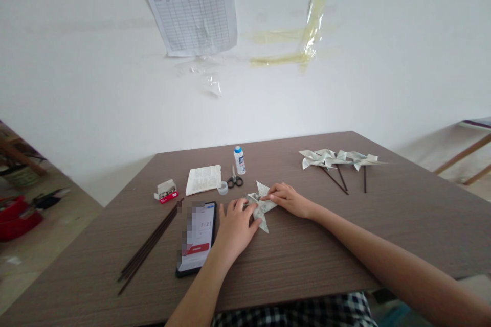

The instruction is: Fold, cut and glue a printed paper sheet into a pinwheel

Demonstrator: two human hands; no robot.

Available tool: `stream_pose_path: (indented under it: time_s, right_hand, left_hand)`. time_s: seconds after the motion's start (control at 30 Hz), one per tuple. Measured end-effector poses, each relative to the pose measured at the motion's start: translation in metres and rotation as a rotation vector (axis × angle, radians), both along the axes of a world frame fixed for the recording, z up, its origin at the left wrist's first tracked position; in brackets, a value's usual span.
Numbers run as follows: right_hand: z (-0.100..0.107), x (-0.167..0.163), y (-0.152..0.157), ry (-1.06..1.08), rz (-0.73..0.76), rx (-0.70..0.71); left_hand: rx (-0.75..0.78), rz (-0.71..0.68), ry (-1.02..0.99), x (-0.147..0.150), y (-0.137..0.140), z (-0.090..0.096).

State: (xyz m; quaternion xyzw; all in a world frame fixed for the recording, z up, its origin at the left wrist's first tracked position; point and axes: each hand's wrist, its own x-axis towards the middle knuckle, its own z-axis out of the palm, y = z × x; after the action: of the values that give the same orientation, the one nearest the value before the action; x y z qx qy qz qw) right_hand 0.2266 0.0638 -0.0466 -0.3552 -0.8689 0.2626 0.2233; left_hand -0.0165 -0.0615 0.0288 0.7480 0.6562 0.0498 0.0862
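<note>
A paper pinwheel (261,206) with pointed blades and printed marks lies flat on the table in front of me. My left hand (236,227) rests over its left side, fingers spread and stretched, fingertips touching the paper. From the right, my right hand (289,199) has its fingers close together, their tips on the pinwheel near its middle; whether a fold is pinched there is partly hidden. Just beyond the pinwheel are black-handled scissors (235,182) and a small round translucent piece (222,188). A phone (197,240) with a lit screen lies beside my left hand.
Several dark sticks (148,246) lie left of the phone. Farther back are an open red-and-white box (168,193), a stack of printed paper (203,179) and a white glue bottle (240,162) with a blue cap. Pinwheels on sticks (324,158) lie at the right, near the wall (268,107).
</note>
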Motion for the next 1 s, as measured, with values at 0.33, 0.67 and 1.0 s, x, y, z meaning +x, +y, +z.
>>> stream_pose_path:
  time_s: [0.33,0.67,1.0]
  right_hand:
    - [0.006,0.002,-0.009,-0.036,0.037,0.105]
    - [0.011,-0.002,-0.015,-0.098,0.028,0.132]
    - [0.008,-0.001,-0.011,-0.063,0.024,0.099]
  left_hand:
    - [0.013,0.009,0.005,0.001,0.000,0.001]
    - [0.022,0.000,0.010,0.001,0.001,0.000]
    - [0.008,0.005,0.033,-0.002,0.003,-0.003]
